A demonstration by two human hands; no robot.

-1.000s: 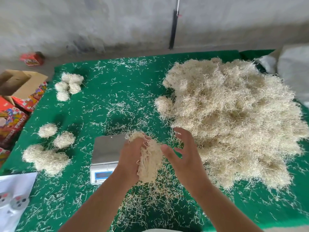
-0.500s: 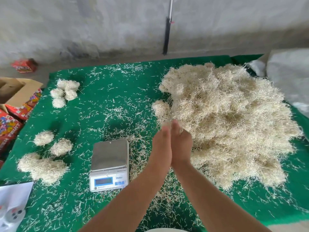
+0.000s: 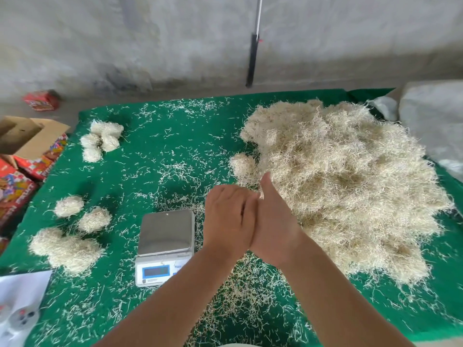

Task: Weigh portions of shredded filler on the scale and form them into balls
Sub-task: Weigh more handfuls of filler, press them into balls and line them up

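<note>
My left hand (image 3: 226,216) and my right hand (image 3: 274,221) are clasped palm to palm just right of the scale, cupped round a portion of filler. Only a small tuft of that filler portion (image 3: 261,195) sticks out at the top between them. The silver scale (image 3: 166,229) stands on the green cloth (image 3: 175,151) with nothing on its pan. A big pile of pale shredded filler (image 3: 350,186) covers the right side. Finished balls lie at the far left (image 3: 102,137) and nearer left (image 3: 69,206), (image 3: 95,219), beside a looser clump (image 3: 65,249).
Loose shreds litter the cloth. An open cardboard box (image 3: 22,136) and colourful red boxes (image 3: 17,186) sit off the left edge. White paper (image 3: 20,294) lies at bottom left, a white sack (image 3: 436,121) at the right, and a black pole (image 3: 251,61) leans on the wall.
A second ago my hands were apart with the portion in the left one over the scale. They closed together on it, and the left fingers have now curled over.
</note>
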